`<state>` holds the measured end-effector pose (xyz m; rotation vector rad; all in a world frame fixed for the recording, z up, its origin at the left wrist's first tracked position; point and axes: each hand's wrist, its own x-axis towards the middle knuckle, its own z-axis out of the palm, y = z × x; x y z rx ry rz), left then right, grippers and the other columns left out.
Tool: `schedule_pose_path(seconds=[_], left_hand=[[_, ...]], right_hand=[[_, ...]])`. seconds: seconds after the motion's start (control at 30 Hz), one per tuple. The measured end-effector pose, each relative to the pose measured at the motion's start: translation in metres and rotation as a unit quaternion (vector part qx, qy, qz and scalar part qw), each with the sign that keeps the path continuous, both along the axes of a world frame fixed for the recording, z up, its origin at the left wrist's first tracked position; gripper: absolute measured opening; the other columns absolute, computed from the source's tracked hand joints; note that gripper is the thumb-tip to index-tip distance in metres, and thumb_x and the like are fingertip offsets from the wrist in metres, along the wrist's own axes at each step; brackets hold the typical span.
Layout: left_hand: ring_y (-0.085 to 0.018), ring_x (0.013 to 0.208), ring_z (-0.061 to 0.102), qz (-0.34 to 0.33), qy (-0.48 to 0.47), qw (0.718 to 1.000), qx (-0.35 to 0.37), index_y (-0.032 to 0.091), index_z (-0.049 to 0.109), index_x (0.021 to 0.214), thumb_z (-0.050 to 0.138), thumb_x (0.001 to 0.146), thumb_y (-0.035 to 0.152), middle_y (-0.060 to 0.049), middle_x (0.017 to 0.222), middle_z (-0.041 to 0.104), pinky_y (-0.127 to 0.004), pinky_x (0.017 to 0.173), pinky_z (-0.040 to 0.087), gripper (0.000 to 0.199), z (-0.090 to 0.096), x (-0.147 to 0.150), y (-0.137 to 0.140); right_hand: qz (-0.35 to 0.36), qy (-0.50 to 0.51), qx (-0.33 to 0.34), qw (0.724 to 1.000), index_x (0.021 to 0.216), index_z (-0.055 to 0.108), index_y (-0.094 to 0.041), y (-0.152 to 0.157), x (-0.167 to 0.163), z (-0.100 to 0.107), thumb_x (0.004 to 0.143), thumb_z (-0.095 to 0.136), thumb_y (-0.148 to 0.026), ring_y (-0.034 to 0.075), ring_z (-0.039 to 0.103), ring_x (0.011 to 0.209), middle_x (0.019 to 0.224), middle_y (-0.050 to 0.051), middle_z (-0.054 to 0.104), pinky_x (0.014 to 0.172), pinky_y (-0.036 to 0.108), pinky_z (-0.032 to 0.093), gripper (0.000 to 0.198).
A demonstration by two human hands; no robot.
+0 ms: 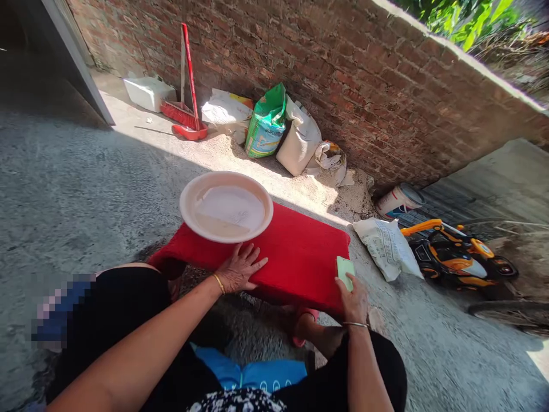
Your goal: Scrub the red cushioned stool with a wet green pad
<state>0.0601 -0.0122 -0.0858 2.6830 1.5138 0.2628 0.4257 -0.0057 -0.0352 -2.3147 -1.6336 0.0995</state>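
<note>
A red cloth (309,246) lies spread over a low bench or table in front of my knees. On its left end rests a pale pink basin (185,214) with clear water in it. My left hand (239,269) is flat on the cloth's near edge, fingers spread, just below the basin's rim and holding nothing. At the right end of the cloth, my right hand (354,297) grips a pale green bar of soap (345,272) between thumb and fingers. The bench's legs are mostly hidden under the cloth.
Along the brick wall (343,68) stand a red broom and dustpan (190,131), a white container (150,93), a green bag (265,123) and pale sacks (299,137). To the right are a bucket (398,200), a white sack (388,246) and a toy excavator (458,257).
</note>
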Motion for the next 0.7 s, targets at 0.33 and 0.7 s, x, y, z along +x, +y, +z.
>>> schedule_pose_path(seconds=[0.33, 0.7], left_hand=[[-0.037, 0.135, 0.031, 0.001, 0.021, 1.0, -0.001, 0.029, 0.04, 0.141, 0.067, 0.068, 0.059, -0.015, 0.145, 0.041, -0.058, 0.109, 0.013, 0.083, 0.007, 0.001, -0.001], [-0.038, 0.135, 0.032, -0.002, 0.023, 1.0, 0.006, 0.028, 0.042, 0.14, 0.064, 0.071, 0.059, -0.016, 0.145, 0.041, -0.058, 0.109, 0.011, 0.078, 0.006, 0.0, 0.0]], right_hand=[[0.263, -0.03, -0.002, 0.964, 0.126, 0.056, -0.026, 0.005, -0.142, -0.018, 0.084, 0.054, -0.046, 0.02, 0.054, 0.094, 0.105, 0.008, 0.051, 0.076, 0.03, 0.047, 0.047], [-0.164, -0.015, -0.099, 0.981, 0.132, 0.05, -0.02, -0.023, 0.042, 0.005, 0.083, 0.049, -0.054, 0.03, 0.052, 0.109, 0.116, 0.016, 0.053, 0.091, 0.043, 0.041, 0.06]])
